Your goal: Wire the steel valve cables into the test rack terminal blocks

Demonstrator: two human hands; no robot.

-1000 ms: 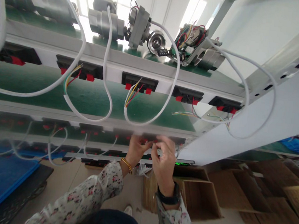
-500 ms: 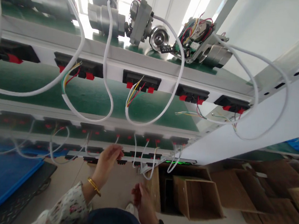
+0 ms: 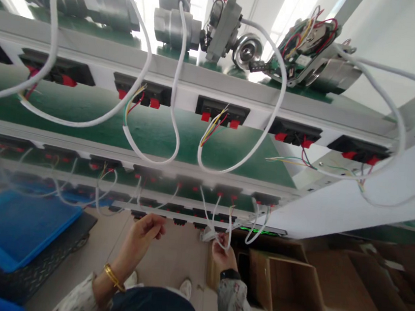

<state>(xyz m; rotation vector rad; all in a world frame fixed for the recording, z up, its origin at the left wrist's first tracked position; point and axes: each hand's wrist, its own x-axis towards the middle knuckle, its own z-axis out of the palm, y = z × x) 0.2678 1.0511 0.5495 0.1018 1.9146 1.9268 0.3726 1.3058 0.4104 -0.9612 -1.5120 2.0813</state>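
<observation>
My left hand (image 3: 145, 233) is below the lower shelf rails, its thumb and fingers pressed together; whatever they hold, if anything, is too small to make out. To its right, my right hand (image 3: 223, 257) is closed at the bottom loop of a white cable (image 3: 230, 227) that hangs from the lower rail. Black terminal blocks with red tabs line the rails, such as the upper terminal block (image 3: 222, 112). Beside it curves another white cable (image 3: 243, 166), its thin coloured wires bare at the end.
Metal valves (image 3: 176, 26) and an opened actuator with exposed wires (image 3: 303, 52) stand on the top green shelf (image 3: 182, 143). Open cardboard boxes (image 3: 295, 288) sit on the floor at right. Blue trays (image 3: 21, 230) lie at left.
My right hand has moved up and right to the hanging cable loop. The left hand has dropped slightly. The view has shifted, so the shelves appear further right.
</observation>
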